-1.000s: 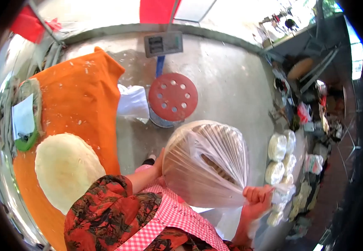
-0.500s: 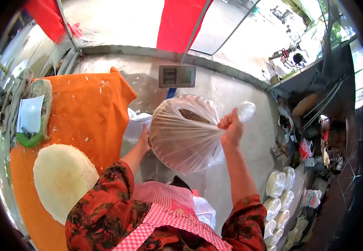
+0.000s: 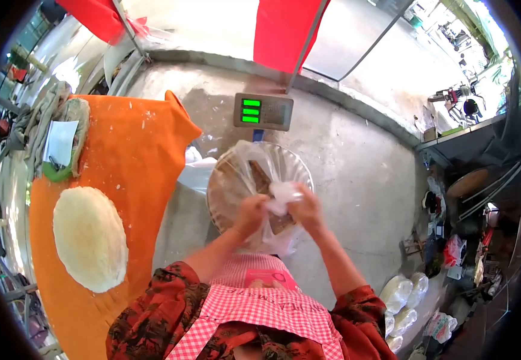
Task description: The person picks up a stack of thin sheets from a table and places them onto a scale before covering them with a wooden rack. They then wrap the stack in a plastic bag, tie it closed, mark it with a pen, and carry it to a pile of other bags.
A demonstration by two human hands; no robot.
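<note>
A clear plastic bag [image 3: 239, 174] lies over a round, flat, brownish disc [image 3: 214, 207] in front of me. The bag's bunched whitish top [image 3: 284, 193] rises between my hands. My left hand [image 3: 251, 214] is closed on the plastic, left of the bunch. On the right of it, my right hand [image 3: 305, 210] is closed round the same gathered top. Both hands are somewhat blurred, and my fingertips are partly hidden. Just beyond the disc stands a scale display [image 3: 263, 111] with lit green digits.
On my left, an orange cloth [image 3: 143, 156] covers a table, with a stack of round pale flatbread-like sheets [image 3: 89, 239] on it. A paper [image 3: 60, 143] lies farther back. Several plastic-wrapped bundles [image 3: 396, 294] sit on the floor at right.
My left hand has moved from the disc's left rim to the bag's top. My right hand has come inward and lower with the gathered plastic. The display digits now glow green.
</note>
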